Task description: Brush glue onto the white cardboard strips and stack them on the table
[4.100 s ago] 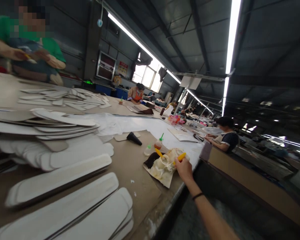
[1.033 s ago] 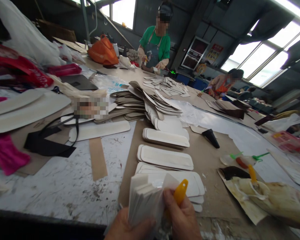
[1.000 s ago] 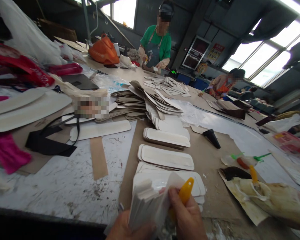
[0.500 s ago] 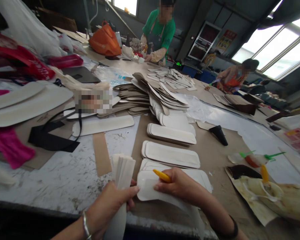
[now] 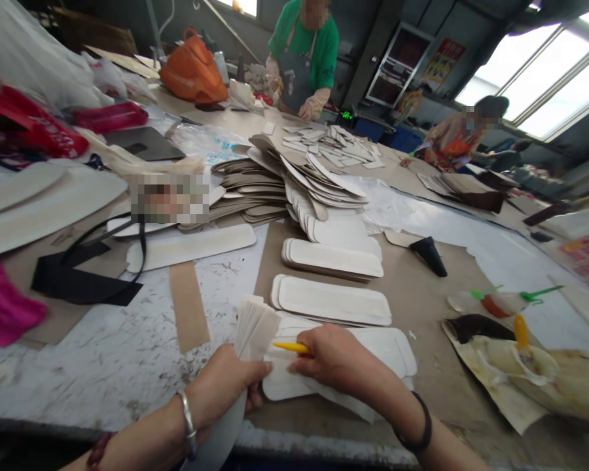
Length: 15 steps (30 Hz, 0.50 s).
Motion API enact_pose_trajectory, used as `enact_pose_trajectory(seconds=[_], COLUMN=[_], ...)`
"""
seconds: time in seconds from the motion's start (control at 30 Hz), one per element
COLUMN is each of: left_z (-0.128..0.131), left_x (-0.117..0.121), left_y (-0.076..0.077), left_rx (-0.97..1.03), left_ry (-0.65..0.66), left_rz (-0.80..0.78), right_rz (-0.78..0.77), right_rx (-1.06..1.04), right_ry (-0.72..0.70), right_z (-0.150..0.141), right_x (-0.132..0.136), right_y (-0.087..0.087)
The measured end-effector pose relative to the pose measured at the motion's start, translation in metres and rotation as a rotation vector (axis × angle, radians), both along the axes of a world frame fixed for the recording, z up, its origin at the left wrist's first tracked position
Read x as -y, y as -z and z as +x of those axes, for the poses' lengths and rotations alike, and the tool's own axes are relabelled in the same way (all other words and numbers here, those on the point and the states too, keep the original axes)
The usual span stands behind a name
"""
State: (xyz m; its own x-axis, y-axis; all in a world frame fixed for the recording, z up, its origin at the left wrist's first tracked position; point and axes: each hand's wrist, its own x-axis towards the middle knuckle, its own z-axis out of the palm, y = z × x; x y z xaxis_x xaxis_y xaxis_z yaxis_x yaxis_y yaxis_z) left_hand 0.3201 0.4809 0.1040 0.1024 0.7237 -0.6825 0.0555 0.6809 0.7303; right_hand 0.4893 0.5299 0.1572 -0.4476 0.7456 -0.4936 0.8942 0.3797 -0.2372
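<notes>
My left hand (image 5: pixel 228 386), with a silver bangle on its wrist, is closed round a bundle of long white strips (image 5: pixel 256 327), their upper ends fanned. To its right, my right hand (image 5: pixel 341 360) grips a slim yellow-handled tool (image 5: pixel 287 347) whose pointed end faces left toward the strips; its working end is hidden by the hand. Under the right hand lies an overlapping group of white rounded-end panels (image 5: pixel 385 353), and its fingers are at a panel's surface. My left thumb is by the left edge of these panels.
Two neat stacks of panels (image 5: pixel 334 299) lie just beyond, with a large leaning pile (image 5: pixel 255 183) behind. At right are a glue-stained container (image 5: pixel 500 360) with a yellow handle and green-tipped bottles (image 5: pixel 503 302). Black straps (image 5: pixel 83 278) lie left. A co-worker (image 5: pixel 304 59) stands across the table.
My left hand and the strips have moved up and right, close to the yellow tool. The tool has turned to point more directly left. The view has shifted slightly.
</notes>
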Motion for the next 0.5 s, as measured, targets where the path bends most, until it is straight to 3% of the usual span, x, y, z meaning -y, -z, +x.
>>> enact_pose_trajectory(seconds=[0.07, 0.27, 0.37, 0.5], left_z=[-0.002, -0.01, -0.009, -0.006], left_x=[0.003, 0.009, 0.009, 0.007], left_y=[0.001, 0.008, 0.013, 0.015], left_rx=[-0.018, -0.08, -0.108, -0.131], left_ry=[0.009, 0.075, 0.105, 0.07], left_rz=[0.01, 0.033, 0.027, 0.001], right_rz=[0.002, 0.14, 0.218, 0.277], right_rx=[0.036, 0.041, 0.126, 0.218], right_ry=[0.044, 0.374, 0.418, 0.422], right_z=[0.022, 0.11, 0.123, 0.114], right_x=[0.004, 0.024, 0.031, 0.032], right_y=[-0.005, -0.007, 0.001, 0.007])
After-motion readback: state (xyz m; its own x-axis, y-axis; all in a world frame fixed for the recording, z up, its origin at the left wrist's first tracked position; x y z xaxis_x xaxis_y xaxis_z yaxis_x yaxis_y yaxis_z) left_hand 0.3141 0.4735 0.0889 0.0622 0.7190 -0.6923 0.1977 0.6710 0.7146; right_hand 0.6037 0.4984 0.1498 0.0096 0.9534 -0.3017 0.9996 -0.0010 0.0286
